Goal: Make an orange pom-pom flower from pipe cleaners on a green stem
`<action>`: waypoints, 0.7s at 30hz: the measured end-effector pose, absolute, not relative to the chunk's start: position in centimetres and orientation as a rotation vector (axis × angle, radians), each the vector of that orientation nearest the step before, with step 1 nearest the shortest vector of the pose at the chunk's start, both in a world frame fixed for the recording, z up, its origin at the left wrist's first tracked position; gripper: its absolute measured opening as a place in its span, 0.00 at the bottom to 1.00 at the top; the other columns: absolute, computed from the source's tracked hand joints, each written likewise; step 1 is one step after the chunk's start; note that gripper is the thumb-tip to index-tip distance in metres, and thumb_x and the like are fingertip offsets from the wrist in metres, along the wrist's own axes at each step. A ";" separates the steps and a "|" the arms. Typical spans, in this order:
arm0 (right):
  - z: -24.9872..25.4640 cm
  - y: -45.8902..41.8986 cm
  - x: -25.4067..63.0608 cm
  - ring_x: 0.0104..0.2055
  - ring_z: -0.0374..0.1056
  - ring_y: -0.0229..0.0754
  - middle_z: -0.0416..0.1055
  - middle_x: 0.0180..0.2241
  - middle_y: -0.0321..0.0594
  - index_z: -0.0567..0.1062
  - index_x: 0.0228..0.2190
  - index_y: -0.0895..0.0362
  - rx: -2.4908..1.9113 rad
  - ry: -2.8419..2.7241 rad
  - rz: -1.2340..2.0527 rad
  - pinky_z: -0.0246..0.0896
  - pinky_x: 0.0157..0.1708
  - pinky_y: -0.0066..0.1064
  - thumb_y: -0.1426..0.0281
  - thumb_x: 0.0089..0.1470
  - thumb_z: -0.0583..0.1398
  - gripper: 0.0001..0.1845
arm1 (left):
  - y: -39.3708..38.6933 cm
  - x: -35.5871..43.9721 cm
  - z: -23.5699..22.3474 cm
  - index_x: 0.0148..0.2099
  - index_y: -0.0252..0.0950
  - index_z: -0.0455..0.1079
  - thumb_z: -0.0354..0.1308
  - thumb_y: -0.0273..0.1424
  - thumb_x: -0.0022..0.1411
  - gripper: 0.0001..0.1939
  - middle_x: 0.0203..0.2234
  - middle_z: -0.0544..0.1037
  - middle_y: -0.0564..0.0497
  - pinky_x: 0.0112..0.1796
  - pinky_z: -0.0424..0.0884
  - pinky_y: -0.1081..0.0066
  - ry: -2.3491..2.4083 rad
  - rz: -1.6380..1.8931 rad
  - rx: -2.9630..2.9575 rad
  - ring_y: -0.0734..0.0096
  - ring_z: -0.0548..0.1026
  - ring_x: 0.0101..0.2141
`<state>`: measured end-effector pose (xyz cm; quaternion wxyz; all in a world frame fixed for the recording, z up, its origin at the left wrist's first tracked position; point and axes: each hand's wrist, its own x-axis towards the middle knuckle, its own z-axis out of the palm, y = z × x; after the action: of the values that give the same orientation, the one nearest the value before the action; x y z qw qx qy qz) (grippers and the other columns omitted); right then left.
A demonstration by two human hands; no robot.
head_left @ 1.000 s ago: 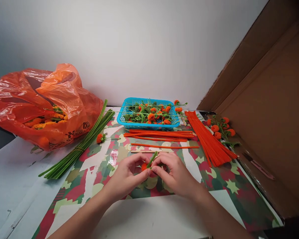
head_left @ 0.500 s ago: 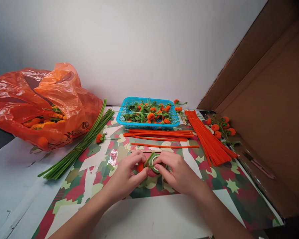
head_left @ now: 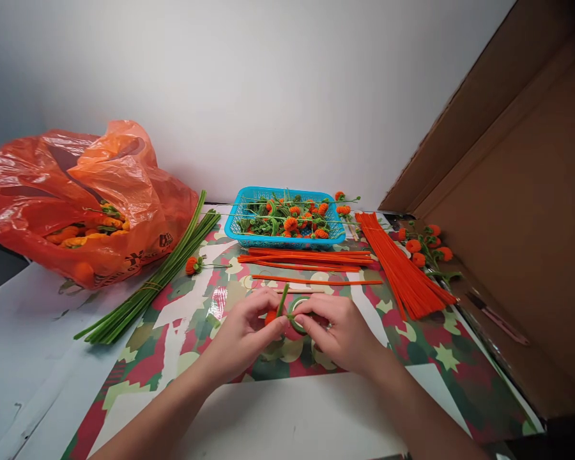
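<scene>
My left hand is closed around a small orange fuzzy flower, which shows between thumb and fingers. A short green pipe cleaner sticks up beside the flower, its lower end at my left thumb. Fingertips of my right hand pinch a thin green strand where it meets the left thumb; they hide most of it. Just behind those fingertips is a green tape roll, partly covered. Whether the strand comes off the roll cannot be told.
A blue basket of orange flowers stands at the back. Orange pipe cleaners lie before it, with a larger orange bundle at right. Leftward are a green bundle and an orange plastic bag. A pink-handled tool lies far right.
The green pipe cleaner at my left hand has swung from a rightward slant to nearly upright. Both hands stay in almost the same place, still closed.
</scene>
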<state>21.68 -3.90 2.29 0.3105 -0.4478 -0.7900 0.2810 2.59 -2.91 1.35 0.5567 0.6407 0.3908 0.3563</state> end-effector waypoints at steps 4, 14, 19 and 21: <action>2.5 -3.8 21.7 0.27 0.63 0.36 0.71 0.25 0.35 0.74 0.27 0.56 -1.155 -2.046 0.685 0.55 0.30 0.28 0.75 0.57 0.56 0.09 | -2.9 2.6 1.5 0.35 0.37 0.70 0.58 0.40 0.60 0.11 0.31 0.69 0.52 0.31 0.72 0.71 0.908 0.790 1.226 0.71 0.71 0.30; 2.4 -3.8 21.5 0.34 0.67 0.38 0.72 0.32 0.35 0.71 0.47 0.52 -1.105 -1.910 0.919 0.61 0.37 0.30 0.70 0.58 0.58 0.13 | -3.1 2.9 1.5 0.34 0.35 0.71 0.63 0.40 0.56 0.13 0.31 0.73 0.50 0.27 0.70 0.75 0.932 0.773 1.144 0.72 0.71 0.29; 2.5 -3.8 21.4 0.31 0.66 0.37 0.72 0.28 0.35 0.75 0.30 0.55 -1.083 -1.857 0.933 0.61 0.33 0.28 0.70 0.58 0.59 0.06 | -2.9 2.9 1.2 0.33 0.35 0.73 0.63 0.40 0.56 0.13 0.27 0.73 0.51 0.26 0.70 0.76 0.930 0.725 1.129 0.74 0.70 0.27; 2.3 -3.9 21.5 0.32 0.68 0.37 0.74 0.28 0.35 0.75 0.29 0.54 -1.051 -1.840 0.866 0.61 0.37 0.31 0.71 0.57 0.60 0.05 | -2.8 2.8 1.0 0.34 0.35 0.73 0.63 0.40 0.56 0.12 0.29 0.73 0.51 0.28 0.71 0.75 0.926 0.722 1.105 0.73 0.71 0.29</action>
<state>21.47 -3.86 2.33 0.4134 -0.4181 -0.7319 0.3444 2.83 -2.82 1.03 0.6923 0.4946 0.4143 0.3231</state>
